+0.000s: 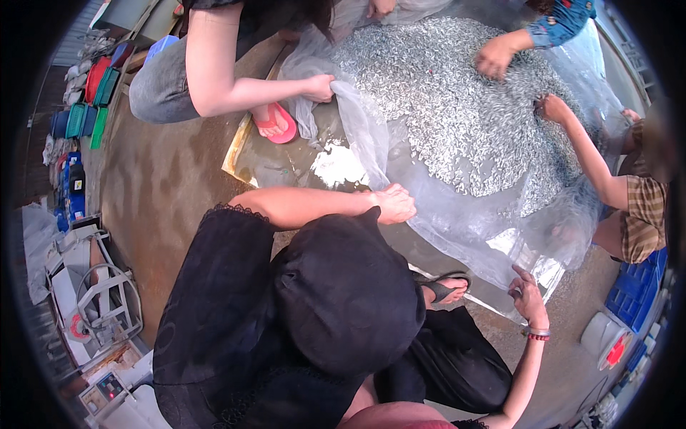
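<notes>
One large clear plastic sheet (pixel 457 214) lies spread on the brown concrete floor (pixel 164 186), carrying one broad heap of small silvery fish (pixel 457 100). Counting hands at the sheet: two belong to the person wearing the camera, four show from other people. The left hand (pixel 394 203) comes in on a bare forearm stretched across from the left, fingers clenched on a bunched fold of the sheet's near edge. The right hand (pixel 527 294) rises from the lower right, wrist ringed by one beaded bracelet (pixel 537 333), fingers curled and pinching the sheet's lower corner. A black sandal (pixel 444 287) sits just beside that edge. Across the sheet, one co-worker's hand (pixel 319 87) grips the far fold near a pink flip-flop (pixel 275 123); two more hands (pixel 496 56) rest in the fish
</notes>
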A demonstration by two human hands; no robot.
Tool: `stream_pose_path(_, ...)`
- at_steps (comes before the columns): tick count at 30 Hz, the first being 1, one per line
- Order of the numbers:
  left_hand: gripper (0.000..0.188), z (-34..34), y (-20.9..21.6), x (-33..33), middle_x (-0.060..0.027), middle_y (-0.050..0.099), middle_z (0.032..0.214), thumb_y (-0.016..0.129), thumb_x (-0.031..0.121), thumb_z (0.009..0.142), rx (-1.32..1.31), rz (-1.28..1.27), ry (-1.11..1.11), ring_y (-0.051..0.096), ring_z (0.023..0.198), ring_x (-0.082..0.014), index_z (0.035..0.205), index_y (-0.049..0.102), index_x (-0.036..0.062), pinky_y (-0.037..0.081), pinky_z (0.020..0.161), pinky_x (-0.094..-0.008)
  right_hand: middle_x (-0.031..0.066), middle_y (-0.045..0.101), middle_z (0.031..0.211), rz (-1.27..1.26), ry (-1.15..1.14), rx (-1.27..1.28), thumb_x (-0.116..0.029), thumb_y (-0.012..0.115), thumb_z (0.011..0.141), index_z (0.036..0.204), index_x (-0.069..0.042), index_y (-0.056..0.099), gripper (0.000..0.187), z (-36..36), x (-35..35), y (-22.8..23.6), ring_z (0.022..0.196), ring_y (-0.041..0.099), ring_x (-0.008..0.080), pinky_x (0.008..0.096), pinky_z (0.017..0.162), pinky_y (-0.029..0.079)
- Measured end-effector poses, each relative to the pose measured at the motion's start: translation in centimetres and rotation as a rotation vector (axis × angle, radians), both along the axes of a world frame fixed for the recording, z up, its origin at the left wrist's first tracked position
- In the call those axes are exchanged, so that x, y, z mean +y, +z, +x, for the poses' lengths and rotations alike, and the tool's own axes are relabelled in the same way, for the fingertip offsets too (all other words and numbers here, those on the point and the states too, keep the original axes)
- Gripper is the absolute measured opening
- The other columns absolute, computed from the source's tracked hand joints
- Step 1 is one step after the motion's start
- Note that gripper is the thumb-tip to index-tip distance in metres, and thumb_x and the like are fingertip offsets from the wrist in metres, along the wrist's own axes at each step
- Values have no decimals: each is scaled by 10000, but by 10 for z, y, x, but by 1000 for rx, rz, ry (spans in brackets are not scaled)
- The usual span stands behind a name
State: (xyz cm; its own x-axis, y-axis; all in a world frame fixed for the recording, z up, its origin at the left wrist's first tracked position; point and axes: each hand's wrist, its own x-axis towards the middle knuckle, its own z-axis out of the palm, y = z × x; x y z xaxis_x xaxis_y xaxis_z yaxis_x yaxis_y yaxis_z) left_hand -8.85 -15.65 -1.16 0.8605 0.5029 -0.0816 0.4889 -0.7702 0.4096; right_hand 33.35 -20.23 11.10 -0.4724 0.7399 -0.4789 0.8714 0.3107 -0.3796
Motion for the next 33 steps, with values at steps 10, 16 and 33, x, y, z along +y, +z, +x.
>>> stream_pose_path(10,465,4,30,5,-159,595,801,562,463,807,247,-211,64,589,847,-322,910,568,9,413,767,-437,218,603,835,83,-232,-142,-28,387,854,937,-21,428,93,-8,11,25,800,581,411,462,658,460)
stream_pose_path(16,452,4,26,31,-161,619,720,527,493,817,127,-200,97,623,782,-347,827,633,54,465,668,-461,218,593,723,320,-219,-282,-153,399,898,935,-68,461,112,-12,36,38,702,584,398,487,580,437)
stream_pose_path(33,352,28,83,94,-144,635,974,542,11,712,-562,200,445,608,830,-341,1054,594,79,493,689,-387,168,575,574,370,-315,-218,-619,550,742,1030,-150,641,557,-15,38,62,625,608,350,421,585,472)
